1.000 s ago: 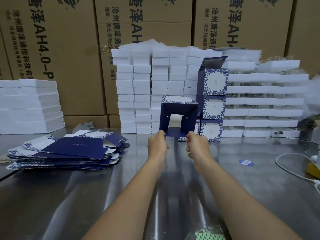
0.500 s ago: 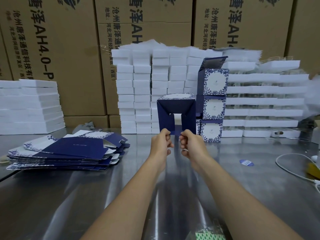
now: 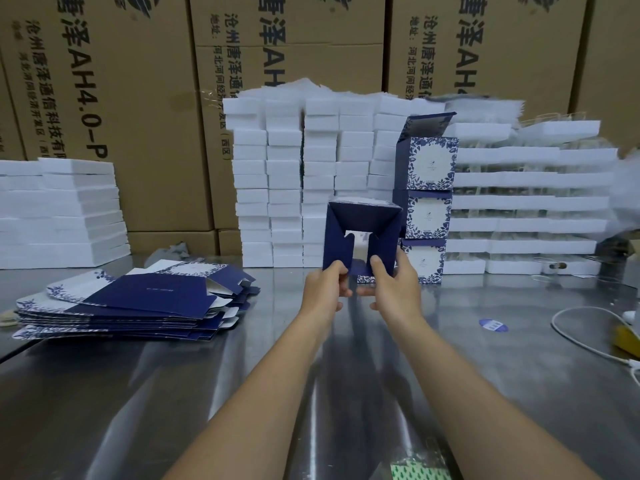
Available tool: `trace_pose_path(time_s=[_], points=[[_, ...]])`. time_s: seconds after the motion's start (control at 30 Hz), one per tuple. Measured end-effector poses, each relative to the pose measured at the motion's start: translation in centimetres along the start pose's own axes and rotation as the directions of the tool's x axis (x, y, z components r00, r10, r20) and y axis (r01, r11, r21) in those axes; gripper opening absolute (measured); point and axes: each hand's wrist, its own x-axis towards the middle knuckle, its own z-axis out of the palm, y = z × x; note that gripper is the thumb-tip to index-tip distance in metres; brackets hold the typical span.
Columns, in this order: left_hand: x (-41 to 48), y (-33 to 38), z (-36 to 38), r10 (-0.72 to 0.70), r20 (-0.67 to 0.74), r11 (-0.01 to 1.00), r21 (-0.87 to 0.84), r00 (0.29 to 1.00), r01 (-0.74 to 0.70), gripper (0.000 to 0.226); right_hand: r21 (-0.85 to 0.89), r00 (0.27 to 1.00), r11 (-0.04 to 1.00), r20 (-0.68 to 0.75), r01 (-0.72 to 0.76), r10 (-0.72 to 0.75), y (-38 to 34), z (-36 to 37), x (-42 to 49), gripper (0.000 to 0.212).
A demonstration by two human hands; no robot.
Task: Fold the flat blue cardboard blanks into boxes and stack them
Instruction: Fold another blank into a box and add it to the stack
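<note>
Holding a half-folded blue box [image 3: 362,221] in the air above the steel surface [image 3: 173,393], open end toward me. Left hand [image 3: 323,294] grips the lower left corner, fingers curled round the wall, thumb on the left flap. Right hand [image 3: 394,289] grips the lower right corner the same way, thumb pressed on the right flap. Side flaps are turned partway inward; a square gap between them shows white behind.

Flat blue blanks [image 3: 138,299] lie in a loose pile on the surface, well to my left. Three finished boxes [image 3: 429,209] stand in one column just behind and right of the held box, the top one with its lid flap up. White foam blocks [image 3: 284,174] are stacked behind, brown cartons [image 3: 121,98] behind those. White cable [image 3: 581,337] lies at far right.
</note>
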Motion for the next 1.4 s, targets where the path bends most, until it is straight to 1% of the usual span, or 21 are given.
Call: trace_pose_path(time_s=[0.03, 0.07, 0.17, 0.2, 0.33, 0.43, 0.53, 0.63, 0.77, 0.9, 1.0, 1.23, 1.3, 1.4], points=[[-0.1, -0.1, 0.1, 0.005, -0.018, 1.000, -0.009, 1.000, -0.005, 0.012, -0.017, 1.000, 1.000, -0.001, -0.001, 0.001, 0.2, 0.0, 0.0, 0.031], [0.0, -0.3, 0.1, 0.011, -0.036, 0.999, -0.030, 0.999, -0.012, 0.022, -0.025, 1.000, 1.000, 0.001, -0.010, 0.010, 0.3, -0.1, 0.0, 0.032], [0.4, -0.4, -0.2, 0.066, -0.061, 0.992, -0.099, 0.996, -0.072, 0.062, -0.033, 0.999, 0.999, 0.004, -0.034, 0.034, 0.4, -0.1, -0.1, 0.034], [0.5, -0.4, -0.3, 0.082, -0.059, 0.991, -0.104, 0.995, -0.088, 0.066, -0.039, 0.999, 0.999, 0.005, -0.032, 0.032, 0.4, -0.1, -0.1, 0.035], [0.9, -0.6, -0.6, 0.117, -0.057, 0.990, -0.078, 0.992, -0.121, 0.053, -0.059, 0.999, 0.997, 0.029, -0.040, 0.041, 0.4, -0.1, -0.2, 0.034], [1.1, -0.7, -0.6, 0.130, -0.084, 0.985, -0.100, 0.988, -0.138, 0.049, -0.055, 0.997, 0.996, 0.019, -0.076, 0.077, 0.4, -0.1, -0.2, 0.029], [1.1, -0.7, -0.5, 0.139, -0.091, 0.983, -0.107, 0.986, -0.148, 0.045, -0.030, 0.993, 0.993, 0.021, -0.113, 0.114, 0.3, -0.1, -0.2, 0.029], [1.1, -0.7, -0.6, 0.142, -0.087, 0.984, -0.094, 0.986, -0.150, 0.043, -0.009, 0.990, 0.991, 0.046, -0.135, 0.135, 0.3, -0.2, -0.1, 0.027], [1.2, -0.6, -0.8, 0.129, -0.087, 0.987, -0.090, 0.988, -0.137, 0.047, 0.080, 0.970, 0.970, 0.107, -0.228, 0.219, 0.1, -0.2, 0.0, 0.023], [1.2, -0.6, -0.9, 0.118, -0.102, 0.985, -0.112, 0.988, -0.130, 0.041, 0.156, 0.945, 0.943, 0.196, -0.294, 0.262, -0.1, -0.3, 0.2, 0.033], [1.1, -0.5, -0.8, 0.111, -0.110, 0.981, -0.145, 0.988, -0.126, 0.037, 0.172, 0.935, 0.938, 0.249, -0.300, 0.253, -0.2, -0.4, 0.2, 0.040], [0.8, 0.2, -0.8, 0.046, -0.046, 0.974, -0.221, 0.998, -0.055, 0.046, 0.218, 0.915, 0.916, 0.302, -0.338, 0.266, 0.1, -0.7, 0.5, 0.059], [0.8, 0.3, -0.8, 0.041, -0.030, 0.973, -0.227, 0.999, -0.047, 0.049, 0.226, 0.913, 0.913, 0.314, -0.340, 0.262, 0.3, -0.8, 0.7, 0.059], [1.0, 0.4, -1.0, 0.030, -0.022, 0.972, -0.232, 0.999, -0.035, 0.052, 0.203, 0.924, 0.926, 0.284, -0.318, 0.255, 0.5, -0.9, 1.1, 0.055]])
